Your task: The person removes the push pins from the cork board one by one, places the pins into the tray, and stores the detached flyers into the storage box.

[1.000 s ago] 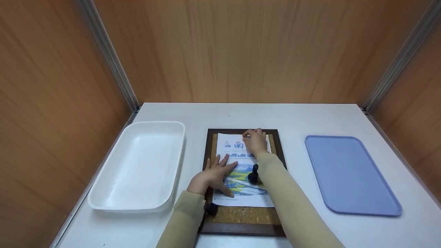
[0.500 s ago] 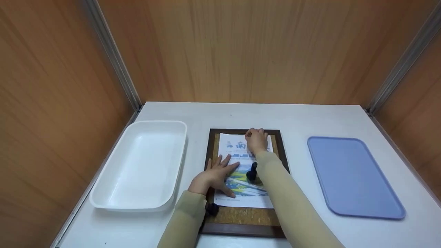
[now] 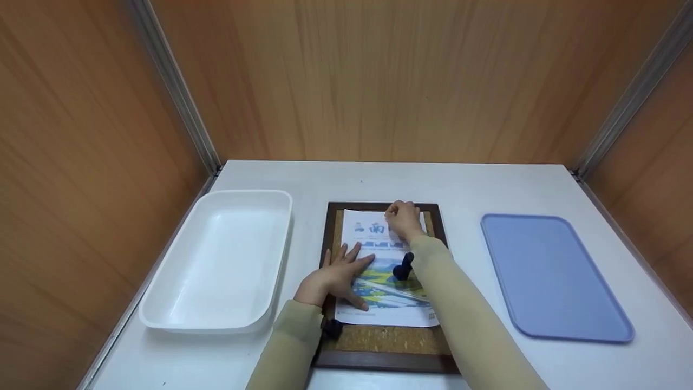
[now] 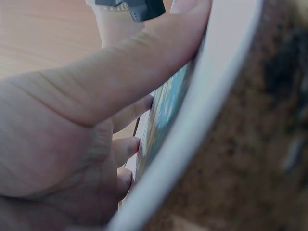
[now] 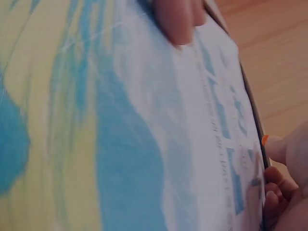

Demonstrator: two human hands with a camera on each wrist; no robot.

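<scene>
A printed paper sheet (image 3: 373, 230) lies on a cork board (image 3: 379, 338) with a dark wooden frame. My left hand (image 3: 335, 273) rests flat on the sheet's left side, fingers spread and straight; the left wrist view shows those fingers (image 4: 120, 72) pressed on the paper (image 4: 166, 113) over the cork (image 4: 250, 144). My right hand (image 3: 403, 219) sits at the sheet's top edge with fingers curled. In the right wrist view its fingertips (image 5: 281, 149) pinch a small orange pin (image 5: 264, 140) against the paper (image 5: 144, 134).
A white plastic tub (image 3: 216, 260) stands left of the board and a flat blue tray (image 3: 552, 276) lies to the right, all on a white table (image 3: 465, 184). Wooden walls close in the back and both sides.
My right forearm has swung slightly to the right, uncovering the sheet's lower right corner. The right hand stays at the top edge and the left hand has not moved.
</scene>
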